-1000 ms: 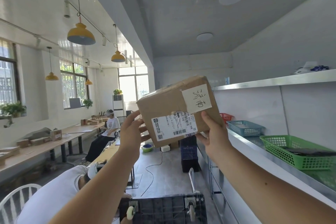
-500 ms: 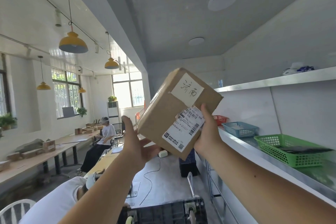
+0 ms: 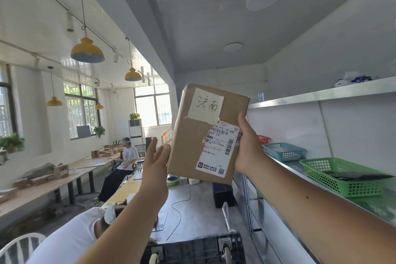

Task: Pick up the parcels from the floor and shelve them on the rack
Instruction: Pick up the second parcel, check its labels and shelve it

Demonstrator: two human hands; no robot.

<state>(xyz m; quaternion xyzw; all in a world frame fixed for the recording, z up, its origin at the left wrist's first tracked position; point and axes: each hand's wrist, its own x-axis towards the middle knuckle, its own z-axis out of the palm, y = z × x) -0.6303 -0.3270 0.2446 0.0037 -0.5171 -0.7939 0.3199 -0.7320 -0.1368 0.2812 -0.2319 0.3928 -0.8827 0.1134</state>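
Turning the cardboard parcel (image 3: 209, 133) upright to read its labels, held high in front of the rack (image 3: 321, 96).

Compared with a second ago, the parcel has rotated from lying flat to standing on end, handwritten label at 12 o'clock. The right hand (image 3: 246, 148) grips its right edge, fingers closed around it; the left hand (image 3: 156, 156) has let go, its fingers open just beside the left edge. I judge shelving comes next, perhaps near the green basket (image 3: 342, 176) at 3 o'clock.
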